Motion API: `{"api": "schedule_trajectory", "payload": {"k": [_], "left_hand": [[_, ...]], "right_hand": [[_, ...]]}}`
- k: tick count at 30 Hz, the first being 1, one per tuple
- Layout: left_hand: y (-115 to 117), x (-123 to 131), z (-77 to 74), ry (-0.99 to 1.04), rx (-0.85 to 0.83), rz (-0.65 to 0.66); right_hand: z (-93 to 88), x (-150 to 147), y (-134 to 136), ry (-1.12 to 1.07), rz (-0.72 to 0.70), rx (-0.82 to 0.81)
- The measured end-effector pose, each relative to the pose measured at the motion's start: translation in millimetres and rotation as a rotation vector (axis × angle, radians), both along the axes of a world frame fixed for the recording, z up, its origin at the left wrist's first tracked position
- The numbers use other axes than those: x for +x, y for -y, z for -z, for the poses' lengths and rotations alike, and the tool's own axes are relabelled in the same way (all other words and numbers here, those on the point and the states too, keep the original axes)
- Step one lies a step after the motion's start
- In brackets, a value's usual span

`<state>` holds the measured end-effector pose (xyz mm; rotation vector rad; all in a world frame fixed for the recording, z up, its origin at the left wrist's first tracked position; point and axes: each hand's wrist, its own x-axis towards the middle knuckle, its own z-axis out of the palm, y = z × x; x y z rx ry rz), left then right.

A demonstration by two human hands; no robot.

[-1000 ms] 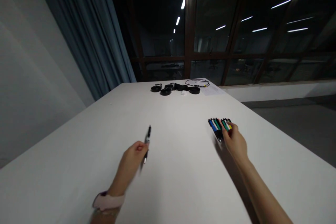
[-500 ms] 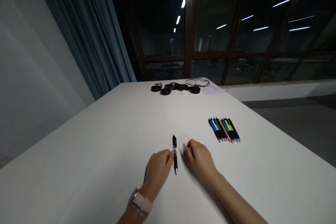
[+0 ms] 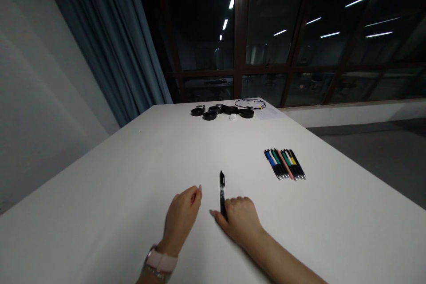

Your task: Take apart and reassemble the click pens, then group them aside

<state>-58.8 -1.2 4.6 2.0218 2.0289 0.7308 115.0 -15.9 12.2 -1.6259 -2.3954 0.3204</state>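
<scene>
A black pen (image 3: 222,188) lies pointing away from me on the white table (image 3: 133,177). My right hand (image 3: 240,222) has its fingers curled over the pen's near end and grips it. My left hand (image 3: 181,217), with a pink watch on the wrist, rests just left of the pen with loosely curled fingers that hold nothing. A row of several coloured pens (image 3: 285,163) lies further off to the right, well away from both hands.
At the table's far end sit black round items (image 3: 209,112) and a thin cable (image 3: 250,103). A blue curtain (image 3: 109,44) hangs at the left, dark windows stand behind, and the table's right edge drops to the floor.
My left hand carried the black pen to the middle, then let go and drew back left. My right hand left the row of pens and closed on the black pen.
</scene>
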Motion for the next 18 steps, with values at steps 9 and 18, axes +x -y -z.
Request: {"api": "schedule_trajectory", "payload": {"k": [9, 18], "left_hand": [[1.9, 6.3, -0.5, 0.065, -0.028, 0.035], [-0.1, 18.5, 2.6, 0.837, -0.201, 0.112]], "right_hand": [[-2.3, 13.8, -8.4, -0.079, 0.100, -0.050], [7.9, 9.5, -15.7, -1.375, 0.070, -0.818]]}}
